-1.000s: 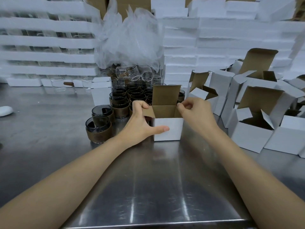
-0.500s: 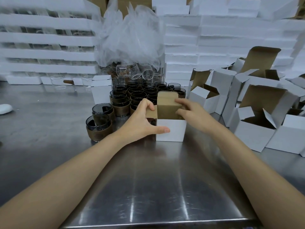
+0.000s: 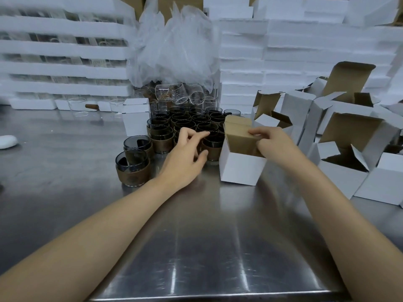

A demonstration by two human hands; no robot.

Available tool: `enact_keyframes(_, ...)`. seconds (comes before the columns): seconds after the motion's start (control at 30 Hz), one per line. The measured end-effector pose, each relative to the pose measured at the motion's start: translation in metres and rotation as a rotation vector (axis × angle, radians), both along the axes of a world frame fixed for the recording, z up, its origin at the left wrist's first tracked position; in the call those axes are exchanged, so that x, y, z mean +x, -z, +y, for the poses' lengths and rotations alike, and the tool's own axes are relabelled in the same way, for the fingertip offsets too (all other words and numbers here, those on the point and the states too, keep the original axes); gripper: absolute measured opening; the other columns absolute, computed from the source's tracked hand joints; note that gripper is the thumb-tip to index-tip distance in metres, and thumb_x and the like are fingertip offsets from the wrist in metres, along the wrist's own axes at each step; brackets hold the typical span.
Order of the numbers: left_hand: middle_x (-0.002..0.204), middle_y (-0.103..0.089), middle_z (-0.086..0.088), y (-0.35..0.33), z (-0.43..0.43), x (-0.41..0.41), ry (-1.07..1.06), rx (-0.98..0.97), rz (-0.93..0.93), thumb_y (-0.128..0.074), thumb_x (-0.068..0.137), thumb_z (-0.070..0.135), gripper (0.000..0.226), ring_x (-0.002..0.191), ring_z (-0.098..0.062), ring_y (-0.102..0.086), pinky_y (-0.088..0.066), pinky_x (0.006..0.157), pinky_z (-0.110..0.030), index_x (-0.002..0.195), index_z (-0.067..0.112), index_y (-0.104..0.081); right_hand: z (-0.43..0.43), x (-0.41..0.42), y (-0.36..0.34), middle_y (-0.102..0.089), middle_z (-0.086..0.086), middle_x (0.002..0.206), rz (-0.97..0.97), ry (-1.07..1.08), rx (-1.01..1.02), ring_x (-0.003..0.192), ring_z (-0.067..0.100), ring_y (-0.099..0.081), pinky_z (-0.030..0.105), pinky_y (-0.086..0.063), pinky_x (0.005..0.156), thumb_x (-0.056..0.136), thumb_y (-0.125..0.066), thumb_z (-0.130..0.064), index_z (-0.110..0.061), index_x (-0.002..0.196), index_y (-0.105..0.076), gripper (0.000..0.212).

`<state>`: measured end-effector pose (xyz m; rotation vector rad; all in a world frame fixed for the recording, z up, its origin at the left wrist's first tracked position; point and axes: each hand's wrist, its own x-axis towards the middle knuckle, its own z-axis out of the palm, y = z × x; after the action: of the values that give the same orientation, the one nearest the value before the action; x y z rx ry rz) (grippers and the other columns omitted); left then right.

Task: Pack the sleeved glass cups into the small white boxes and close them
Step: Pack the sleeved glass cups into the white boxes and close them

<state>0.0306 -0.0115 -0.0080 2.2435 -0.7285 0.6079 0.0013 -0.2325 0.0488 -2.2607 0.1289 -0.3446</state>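
Two bare hands work over a steel table (image 3: 196, 247). The right hand (image 3: 274, 147) grasps the small white box (image 3: 239, 168) from above, with its fingers curled over the brown lid flap, which is folded down onto the top. The box sits tilted on the table, just to the right of the cluster of sleeved glass cups (image 3: 185, 124). It cannot be seen whether a cup is inside the box.

The left hand (image 3: 185, 155) is apart from the box and holds nothing. Its fingers are loosely bent, and the index finger and thumb reach over the nearest cup (image 3: 212, 149) of the cluster. It is not clear if they touch the rim.

Two more sleeved cups (image 3: 133, 168) stand in front at the left side, one behind the other. A closed white box (image 3: 136, 119) stands behind them. Many open boxes (image 3: 349, 158) lie at the right.

At the back are stacks of white foam trays (image 3: 65, 68), a crumpled clear plastic bag (image 3: 174, 51), and some plain clear glasses (image 3: 165, 94) under it.
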Motion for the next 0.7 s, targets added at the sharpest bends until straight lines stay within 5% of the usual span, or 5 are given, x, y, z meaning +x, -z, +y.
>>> enact_keyframes(0.17,0.111,-0.026,0.008,0.003,0.000,0.003,-0.059,0.096,0.005,-0.066,0.089,0.035,0.047,0.075,-0.010,-0.051,-0.054,0.075,-0.035,0.132,0.025,-0.049,0.000,-0.004,0.004,-0.062,0.003,0.113,-0.081,0.154,-0.155,0.102,0.023,-0.058,0.035,-0.050,0.086,0.081,-0.044,-0.006,-0.022,0.127,-0.060,0.051)
enact_keyframes(0.37,0.110,-0.022,0.011,0.007,-0.003,0.005,-0.023,-0.030,-0.056,-0.074,0.083,0.027,0.031,0.101,-0.005,-0.032,-0.046,0.090,-0.029,0.097,0.020,-0.047,0.007,-0.010,0.001,-0.062,-0.004,0.092,-0.339,0.296,-0.292,0.087,0.020,-0.057,0.028,-0.036,0.064,0.089,-0.044,-0.026,-0.025,0.105,-0.068,0.030)
enact_keyframes(0.5,0.117,-0.022,0.004,0.007,-0.005,0.004,-0.030,-0.123,-0.055,-0.069,0.087,0.017,0.028,0.114,-0.013,-0.030,-0.032,0.105,-0.030,0.097,0.015,-0.043,0.013,-0.016,-0.004,-0.067,-0.001,0.109,-0.609,0.320,-0.405,0.108,0.022,-0.053,0.030,-0.033,0.084,0.089,-0.048,-0.018,-0.016,0.102,-0.071,0.026)
enact_keyframes(0.6,0.120,-0.024,-0.004,-0.001,-0.004,0.002,0.006,-0.365,-0.040,-0.063,0.091,0.010,0.025,0.117,-0.014,-0.034,-0.040,0.106,-0.038,0.098,0.013,-0.039,0.026,-0.025,-0.008,-0.067,0.007,0.100,-0.876,0.143,-0.362,0.098,0.024,-0.057,0.032,-0.040,0.084,0.084,-0.050,-0.002,-0.006,0.093,-0.070,0.022)
enact_keyframes(0.7,0.121,-0.027,-0.009,-0.007,-0.004,0.002,0.033,-0.605,-0.020,-0.055,0.095,0.008,0.020,0.117,-0.016,-0.038,-0.041,0.094,-0.012,0.098,0.012,-0.036,0.046,-0.036,-0.008,-0.061,0.002,0.074,-0.954,-0.281,-0.214,0.070,0.013,-0.055,0.024,-0.042,0.064,0.075,-0.046,0.002,-0.004,0.071,-0.064,0.020)
